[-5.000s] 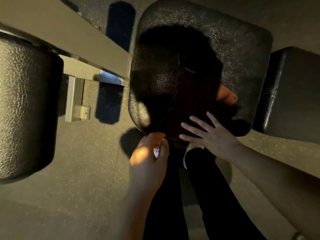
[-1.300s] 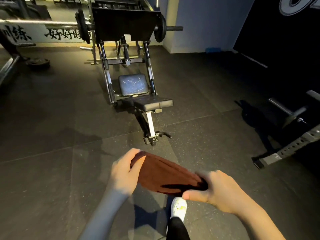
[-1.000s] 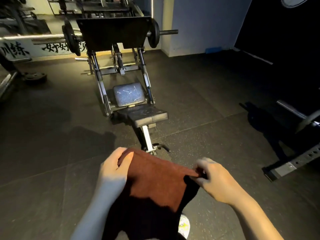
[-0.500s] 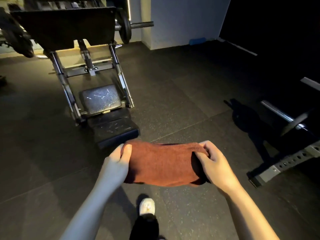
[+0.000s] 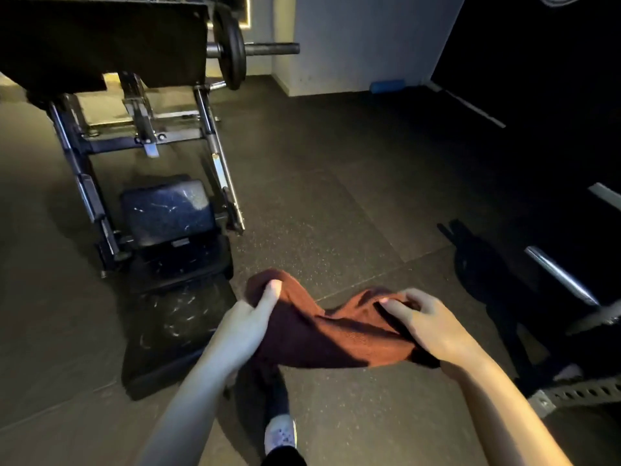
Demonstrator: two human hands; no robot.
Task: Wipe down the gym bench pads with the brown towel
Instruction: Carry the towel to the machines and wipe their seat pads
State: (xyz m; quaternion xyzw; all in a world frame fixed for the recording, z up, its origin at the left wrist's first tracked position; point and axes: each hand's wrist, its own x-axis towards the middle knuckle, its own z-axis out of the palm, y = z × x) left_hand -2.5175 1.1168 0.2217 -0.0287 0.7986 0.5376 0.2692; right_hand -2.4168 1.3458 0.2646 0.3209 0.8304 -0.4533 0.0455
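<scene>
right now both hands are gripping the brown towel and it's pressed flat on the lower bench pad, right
Not quite. Both the left hand and the right hand do grip the brown towel, but it is not pressed on the lower bench pad. The head view shows it held up in the air between the hands, to the right of that pad.

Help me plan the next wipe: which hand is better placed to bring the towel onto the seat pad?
Probably left: the left hand grips the brown towel right beside the seat pad; the right hand holds the far end.
</scene>
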